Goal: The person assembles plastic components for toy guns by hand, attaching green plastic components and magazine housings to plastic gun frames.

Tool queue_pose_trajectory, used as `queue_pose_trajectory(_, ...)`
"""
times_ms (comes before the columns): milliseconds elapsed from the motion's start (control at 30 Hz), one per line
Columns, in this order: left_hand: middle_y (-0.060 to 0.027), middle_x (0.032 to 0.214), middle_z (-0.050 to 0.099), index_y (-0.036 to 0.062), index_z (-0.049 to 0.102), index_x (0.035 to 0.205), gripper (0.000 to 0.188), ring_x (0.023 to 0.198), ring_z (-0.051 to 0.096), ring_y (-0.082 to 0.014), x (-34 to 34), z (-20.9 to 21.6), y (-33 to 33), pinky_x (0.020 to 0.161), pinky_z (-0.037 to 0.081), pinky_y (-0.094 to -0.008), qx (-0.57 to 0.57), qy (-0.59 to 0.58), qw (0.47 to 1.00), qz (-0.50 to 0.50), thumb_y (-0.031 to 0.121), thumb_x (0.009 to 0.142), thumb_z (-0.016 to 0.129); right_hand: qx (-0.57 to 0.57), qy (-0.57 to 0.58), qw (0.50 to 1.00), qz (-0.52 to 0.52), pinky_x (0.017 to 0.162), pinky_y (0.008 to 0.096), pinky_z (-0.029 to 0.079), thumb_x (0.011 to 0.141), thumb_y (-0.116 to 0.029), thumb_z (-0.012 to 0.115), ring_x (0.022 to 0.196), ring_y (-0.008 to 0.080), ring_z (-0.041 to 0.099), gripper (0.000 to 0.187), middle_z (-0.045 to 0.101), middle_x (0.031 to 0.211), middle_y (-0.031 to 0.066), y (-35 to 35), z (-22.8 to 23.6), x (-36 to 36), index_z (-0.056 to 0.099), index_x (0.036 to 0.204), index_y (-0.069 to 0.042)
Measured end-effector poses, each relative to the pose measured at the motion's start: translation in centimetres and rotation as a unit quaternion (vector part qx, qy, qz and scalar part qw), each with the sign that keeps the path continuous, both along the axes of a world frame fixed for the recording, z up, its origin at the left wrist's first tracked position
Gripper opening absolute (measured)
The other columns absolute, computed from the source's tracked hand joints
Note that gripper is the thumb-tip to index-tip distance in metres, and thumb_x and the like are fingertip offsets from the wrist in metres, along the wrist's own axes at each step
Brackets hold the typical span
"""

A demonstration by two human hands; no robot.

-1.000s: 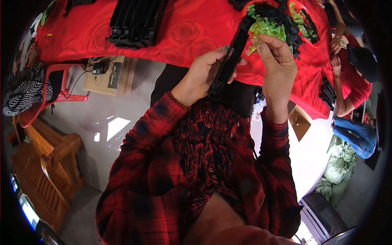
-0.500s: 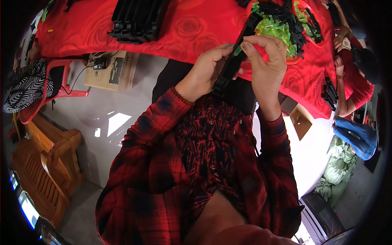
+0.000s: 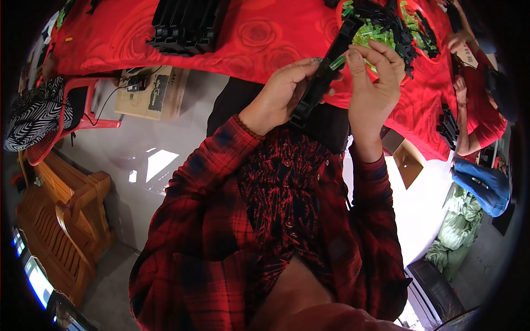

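Note:
A long black plastic strip (image 3: 313, 92) with shaped ends is in my left hand (image 3: 282, 92), tilted above the near edge of the table. Its fingers are closed around the strip's middle. My right hand (image 3: 376, 83) pinches a small translucent green piece (image 3: 337, 63) between thumb and forefinger. The piece's other end lies against the strip; whether it sits in the strip I cannot tell. Just beyond my right hand is a red-rimmed container with a heap of yellow-green pieces (image 3: 381, 39) and small black parts (image 3: 406, 52).
Several black strips stand stacked (image 3: 186, 27) on the red rose-patterned tablecloth (image 3: 259, 41). Another red container (image 3: 436, 54) stands at the far right, near a co-worker in a red top (image 3: 488, 124). A cardboard box (image 3: 144, 99), red chair (image 3: 102, 126) and wooden bench (image 3: 61, 220) are at the left.
My right hand has moved a little right and away from the strip, with the green piece now showing longer between fingertips and strip. The strip has shifted slightly right in my left hand.

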State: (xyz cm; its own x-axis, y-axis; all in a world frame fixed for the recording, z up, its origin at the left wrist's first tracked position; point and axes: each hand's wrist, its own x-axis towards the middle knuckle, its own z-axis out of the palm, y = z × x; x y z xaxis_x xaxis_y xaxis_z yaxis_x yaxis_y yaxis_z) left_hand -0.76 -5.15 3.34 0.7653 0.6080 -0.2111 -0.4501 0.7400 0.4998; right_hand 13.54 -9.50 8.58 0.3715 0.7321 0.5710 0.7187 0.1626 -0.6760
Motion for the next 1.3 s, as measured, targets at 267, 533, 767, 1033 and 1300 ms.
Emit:
queue_pose_trajectory(267, -0.007, 0.101, 0.067, 0.0015, 0.056, 0.123, 0.033, 0.085, 0.065, -0.0183, 0.3, -0.4, -0.1, 0.076, 0.052, -0.0291, -0.002, 0.025, 1.0, 0.002, 0.025, 0.104, 0.043, -0.023, -0.119, 0.993, 0.009, 0.096, 0.0378, 0.032, 0.08, -0.012, 0.077, 0.107, 0.0257, 0.044, 0.011, 0.058, 0.115, 0.0065, 0.0, -0.6, -0.4, 0.074, 0.09, -0.009)
queue_pose_trajectory(533, -0.0042, 0.094, 0.066, 0.0025, 0.059, 0.116, 0.029, 0.077, 0.062, -0.015, 0.3, -0.6, -0.3, 0.073, 0.051, -0.028, -0.002, 0.035, 0.999, 0.016, 0.025, 0.104, 0.046, -0.015, -0.17, 0.985, -0.01, 0.094, 0.0416, 0.031, 0.079, -0.011, 0.076, 0.106, 0.0268, 0.045, 0.009, 0.061, 0.113, 0.002, 0.2, -1.0, -0.9, 0.073, 0.087, -0.009)
queue_pose_trajectory(767, -0.0038, 0.094, 0.066, 0.0023, 0.06, 0.115, 0.029, 0.077, 0.061, -0.0144, 0.3, -1.6, -0.3, 0.072, 0.051, -0.0276, 0.015, 0.023, 1.0, 0.007, 0.026, 0.104, 0.047, -0.048, -0.192, 0.98, -0.007, 0.094, 0.0436, 0.032, 0.079, -0.011, 0.074, 0.105, 0.0273, 0.049, 0.007, 0.064, 0.108, 0.0016, 0.0, -0.9, -0.9, 0.072, 0.085, -0.008)
queue_pose_trajectory(1033, -0.0026, 0.101, 0.068, 0.0035, 0.06, 0.115, 0.025, 0.087, 0.066, -0.0112, 0.6, -1.7, -0.3, 0.079, 0.056, -0.0285, 0.0, 0.036, 0.999, 0.028, 0.024, 0.104, 0.05, -0.071, -0.224, 0.972, -0.003, 0.094, 0.0474, 0.034, 0.082, -0.008, 0.069, 0.108, 0.0308, 0.047, 0.006, 0.06, 0.118, 0.0045, 0.2, -1.2, -0.9, 0.069, 0.088, -0.006)
queue_pose_trajectory(1300, -0.0015, 0.1, 0.068, 0.0065, 0.062, 0.11, 0.018, 0.087, 0.066, -0.0102, 0.4, -1.5, -0.1, 0.077, 0.056, -0.0266, 0.003, 0.042, 0.998, 0.052, 0.021, 0.102, 0.054, -0.085, -0.203, 0.975, 0.021, 0.096, 0.0487, 0.033, 0.084, -0.009, 0.068, 0.112, 0.0323, 0.046, 0.007, 0.058, 0.122, 0.0076, 0.8, -1.9, -0.1, 0.069, 0.089, -0.004)
